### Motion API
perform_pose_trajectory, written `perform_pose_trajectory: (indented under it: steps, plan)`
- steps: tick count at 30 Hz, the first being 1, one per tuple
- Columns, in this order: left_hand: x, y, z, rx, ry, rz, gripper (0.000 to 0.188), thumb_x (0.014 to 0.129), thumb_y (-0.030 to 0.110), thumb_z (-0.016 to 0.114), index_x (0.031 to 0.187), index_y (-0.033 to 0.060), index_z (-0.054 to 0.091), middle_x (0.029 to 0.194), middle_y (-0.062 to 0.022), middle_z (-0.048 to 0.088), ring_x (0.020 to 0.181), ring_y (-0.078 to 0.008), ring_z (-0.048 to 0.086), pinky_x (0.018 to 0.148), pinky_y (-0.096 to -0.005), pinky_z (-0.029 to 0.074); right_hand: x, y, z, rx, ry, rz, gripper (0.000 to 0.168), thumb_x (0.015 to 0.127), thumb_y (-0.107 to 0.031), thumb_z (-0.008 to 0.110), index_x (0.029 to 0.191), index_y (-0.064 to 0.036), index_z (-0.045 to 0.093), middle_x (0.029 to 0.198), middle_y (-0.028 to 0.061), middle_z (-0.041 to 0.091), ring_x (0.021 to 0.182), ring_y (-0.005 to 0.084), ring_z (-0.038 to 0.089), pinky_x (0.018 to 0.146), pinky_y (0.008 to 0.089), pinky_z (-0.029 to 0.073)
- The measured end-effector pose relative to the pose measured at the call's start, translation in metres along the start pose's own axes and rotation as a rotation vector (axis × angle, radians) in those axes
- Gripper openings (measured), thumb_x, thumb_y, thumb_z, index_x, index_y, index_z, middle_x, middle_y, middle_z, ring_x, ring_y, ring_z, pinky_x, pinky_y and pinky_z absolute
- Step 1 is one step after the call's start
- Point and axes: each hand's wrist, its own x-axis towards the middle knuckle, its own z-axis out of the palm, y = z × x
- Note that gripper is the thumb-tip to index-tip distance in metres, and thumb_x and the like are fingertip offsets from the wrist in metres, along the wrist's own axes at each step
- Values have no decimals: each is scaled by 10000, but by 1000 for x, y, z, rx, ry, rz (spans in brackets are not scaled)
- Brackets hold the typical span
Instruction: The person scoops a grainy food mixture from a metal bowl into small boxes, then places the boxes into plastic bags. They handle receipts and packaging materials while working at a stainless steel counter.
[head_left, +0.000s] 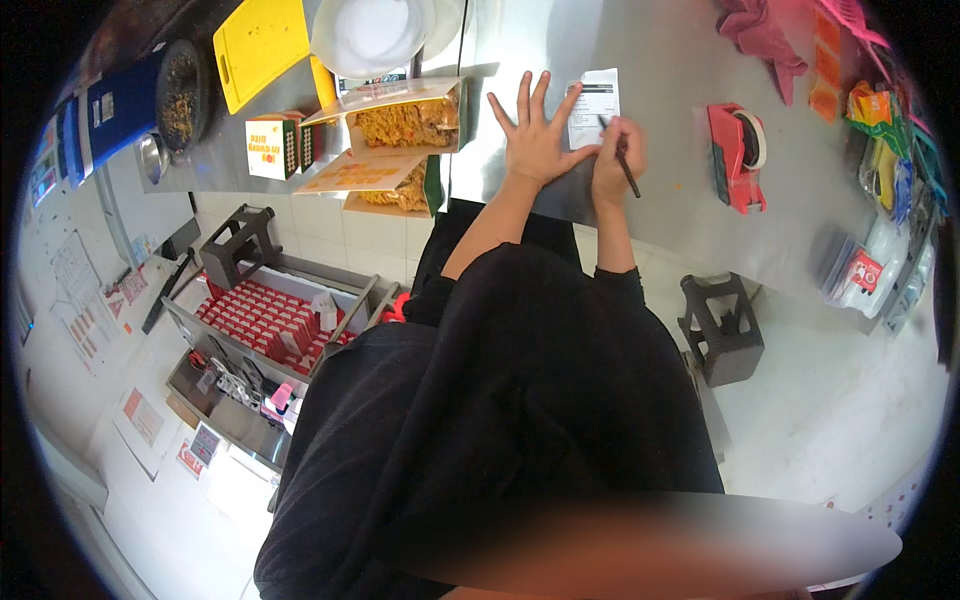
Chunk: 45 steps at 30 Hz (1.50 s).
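Observation:
A printed paper slip (600, 94) lies on the stainless steel table (667, 82), bearing small writing. My left hand (538, 139) rests palm down with its fingers spread, the index fingertip on the slip's left edge and the thumb near its bottom. My right hand (609, 169) grips a slim dark pen (630, 176), its tip over the middle of the slip. Left of my hands stand two open card food boxes, an upper one (459, 112) and a lower one (435, 191), both with yellow noodles or rice inside.
Rightward are a red tape dispenser (716, 150), a pink cloth (761, 37) and plastic packets (874, 112). Leftward are small printed boxes (271, 148), a yellow cutting board (262, 56) and a dark bowl (178, 82). Black stools (724, 360) and a bin of red-and-white pieces (255, 315) stand below.

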Motion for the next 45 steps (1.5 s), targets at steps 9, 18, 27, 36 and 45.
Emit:
perform_pose_trajectory:
  steps: [9,18,27,36,45]
  plan:
    - [-1,-2,5,50,11,-3,1096,609,787,594,1483,228,240,1507,-93,222,1437,-298,63,1032,-735,-76,0,8,-2,-115,-93,-206,64,893,-34,588,860,20,589,857,89,613,707,140,596,590,265,477]
    - [0,-1,3,93,-24,-6,1073,628,736,622,1488,236,220,1519,-86,206,1437,-297,65,1035,-738,-66,-2,0,-2,-107,-167,-164,64,841,-56,645,827,-1,616,857,112,648,759,232,618,684,331,479]
    - [-3,0,1,-83,53,3,1125,598,787,598,1487,208,223,1507,-93,235,1436,-292,74,1035,-738,-61,-6,14,-11,37,-83,49,69,869,-63,618,836,-3,616,815,92,625,718,170,594,637,291,468]
    - [-8,-6,8,-84,24,6,1248,535,800,617,1500,152,162,1541,-119,153,1444,-314,1,1015,-743,-90,-2,-11,-15,-155,5,-121,79,868,-61,616,917,1,619,963,105,593,845,234,592,740,324,481]
    - [-144,-70,-155,-688,277,74,425,745,47,667,1144,22,524,1085,-194,532,1069,-335,503,995,-454,368,-44,-68,-14,-468,-341,-212,477,800,41,502,1270,-41,509,1227,195,476,1176,343,464,996,425,373]
